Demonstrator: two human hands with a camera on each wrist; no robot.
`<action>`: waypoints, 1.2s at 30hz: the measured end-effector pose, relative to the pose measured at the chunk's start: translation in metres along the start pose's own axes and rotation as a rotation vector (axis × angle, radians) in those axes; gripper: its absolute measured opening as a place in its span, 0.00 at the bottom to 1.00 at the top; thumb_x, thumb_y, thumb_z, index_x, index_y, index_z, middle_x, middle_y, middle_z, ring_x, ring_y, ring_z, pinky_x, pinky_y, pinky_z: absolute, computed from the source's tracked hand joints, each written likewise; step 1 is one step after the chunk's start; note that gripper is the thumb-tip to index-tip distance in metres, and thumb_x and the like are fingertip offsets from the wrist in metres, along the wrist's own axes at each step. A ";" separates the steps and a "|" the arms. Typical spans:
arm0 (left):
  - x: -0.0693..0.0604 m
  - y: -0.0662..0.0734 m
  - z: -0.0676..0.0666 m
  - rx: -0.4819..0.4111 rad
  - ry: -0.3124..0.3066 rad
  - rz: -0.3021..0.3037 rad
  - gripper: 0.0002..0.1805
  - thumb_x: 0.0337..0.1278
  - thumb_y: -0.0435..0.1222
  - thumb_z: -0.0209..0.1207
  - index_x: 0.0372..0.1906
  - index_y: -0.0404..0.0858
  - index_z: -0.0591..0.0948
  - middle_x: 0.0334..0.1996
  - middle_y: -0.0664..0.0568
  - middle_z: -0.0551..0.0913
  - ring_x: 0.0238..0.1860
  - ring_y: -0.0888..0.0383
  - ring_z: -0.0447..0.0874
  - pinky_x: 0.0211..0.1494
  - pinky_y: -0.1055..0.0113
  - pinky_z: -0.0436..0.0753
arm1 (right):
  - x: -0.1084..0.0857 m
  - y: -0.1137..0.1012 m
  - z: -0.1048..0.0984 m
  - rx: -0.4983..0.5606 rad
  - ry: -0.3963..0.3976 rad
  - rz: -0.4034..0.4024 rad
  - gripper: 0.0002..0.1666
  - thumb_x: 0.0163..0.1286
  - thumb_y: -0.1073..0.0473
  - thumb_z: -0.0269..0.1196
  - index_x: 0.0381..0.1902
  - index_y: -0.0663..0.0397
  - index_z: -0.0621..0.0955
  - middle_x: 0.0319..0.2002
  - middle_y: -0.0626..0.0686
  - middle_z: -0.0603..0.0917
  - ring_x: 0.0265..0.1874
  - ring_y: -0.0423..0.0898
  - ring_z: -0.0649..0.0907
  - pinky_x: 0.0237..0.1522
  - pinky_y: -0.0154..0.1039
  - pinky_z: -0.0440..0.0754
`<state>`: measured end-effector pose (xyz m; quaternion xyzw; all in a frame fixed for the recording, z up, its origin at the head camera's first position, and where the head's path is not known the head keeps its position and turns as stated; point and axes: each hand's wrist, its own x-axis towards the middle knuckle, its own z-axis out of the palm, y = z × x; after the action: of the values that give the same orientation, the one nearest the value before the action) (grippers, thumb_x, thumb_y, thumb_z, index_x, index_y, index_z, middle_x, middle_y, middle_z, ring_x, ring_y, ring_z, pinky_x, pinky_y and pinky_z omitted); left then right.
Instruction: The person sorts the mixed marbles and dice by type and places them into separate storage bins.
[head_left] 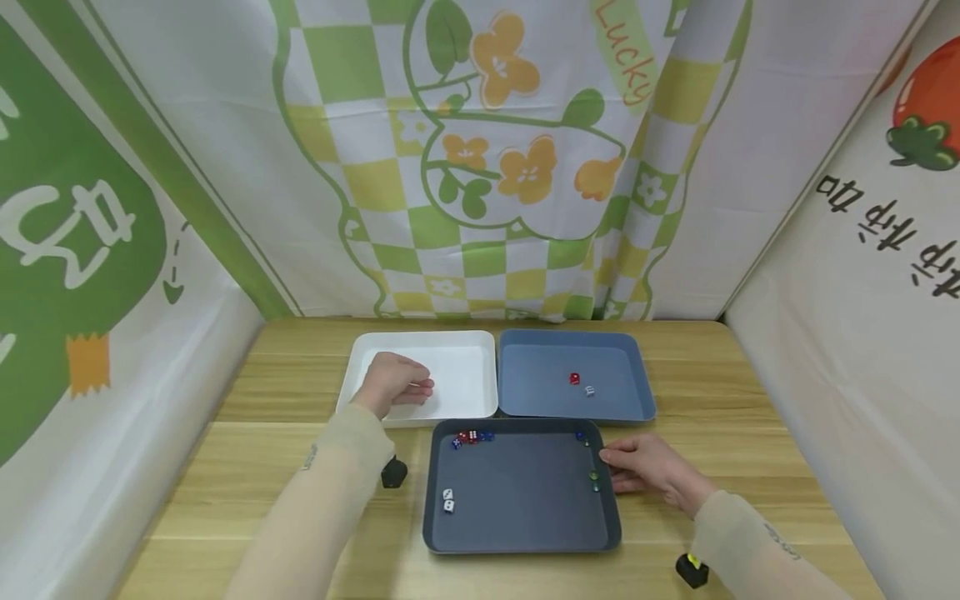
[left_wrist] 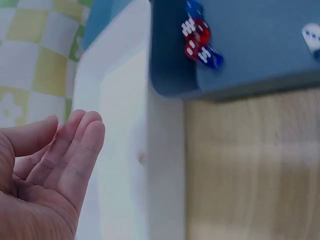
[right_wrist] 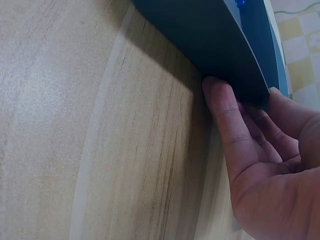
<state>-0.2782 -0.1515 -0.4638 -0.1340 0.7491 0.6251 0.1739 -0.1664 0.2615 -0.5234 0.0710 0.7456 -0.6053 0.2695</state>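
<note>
My right hand point(head_left: 651, 468) grips the right side of the dark grey tray point(head_left: 525, 537), thumb at the rim and fingers against the outer wall. In the right wrist view the fingertips point(right_wrist: 222, 92) reach the wall's base at the wooden table. My left hand point(head_left: 393, 383) hovers over the white tray point(head_left: 465, 375), fingers loosely extended, nothing seen between them. Red and blue dice point(head_left: 468, 437) cluster in the dark tray's far left corner. Two white dice point(head_left: 448, 500) lie by its left wall. Along the right wall are a blue die point(head_left: 580, 436) and small green pieces point(head_left: 594, 476), too small to identify.
A blue tray point(head_left: 540, 375) stands beside the white one, holding a red die point(head_left: 574, 378) and a white die point(head_left: 589, 391). All three trays sit close together on the wooden table point(head_left: 712, 375). Printed curtains point(head_left: 510, 275) hang behind and at both sides.
</note>
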 end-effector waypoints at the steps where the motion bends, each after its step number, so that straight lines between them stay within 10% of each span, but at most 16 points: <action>1: -0.001 0.003 0.001 0.007 -0.021 0.007 0.18 0.67 0.27 0.61 0.57 0.20 0.78 0.39 0.35 0.88 0.35 0.51 0.92 0.50 0.56 0.90 | 0.000 0.000 0.000 0.001 -0.002 -0.001 0.23 0.76 0.61 0.62 0.58 0.78 0.79 0.40 0.60 0.89 0.36 0.47 0.89 0.42 0.45 0.92; 15: -0.019 0.027 0.061 0.037 -0.187 0.071 0.14 0.65 0.29 0.65 0.53 0.26 0.83 0.37 0.38 0.90 0.36 0.49 0.92 0.43 0.59 0.92 | -0.001 -0.001 0.000 -0.010 -0.004 0.005 0.22 0.77 0.60 0.62 0.57 0.77 0.80 0.40 0.59 0.89 0.36 0.48 0.89 0.43 0.46 0.92; 36: -0.042 -0.005 0.152 0.046 -0.410 0.056 0.13 0.61 0.27 0.67 0.50 0.26 0.86 0.34 0.40 0.90 0.36 0.46 0.92 0.46 0.50 0.90 | 0.001 -0.001 0.001 -0.014 0.015 0.013 0.22 0.76 0.60 0.63 0.56 0.77 0.80 0.39 0.58 0.89 0.35 0.47 0.89 0.41 0.44 0.92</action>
<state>-0.2238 -0.0036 -0.4747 0.0206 0.7154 0.6267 0.3082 -0.1672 0.2605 -0.5233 0.0784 0.7513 -0.5979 0.2681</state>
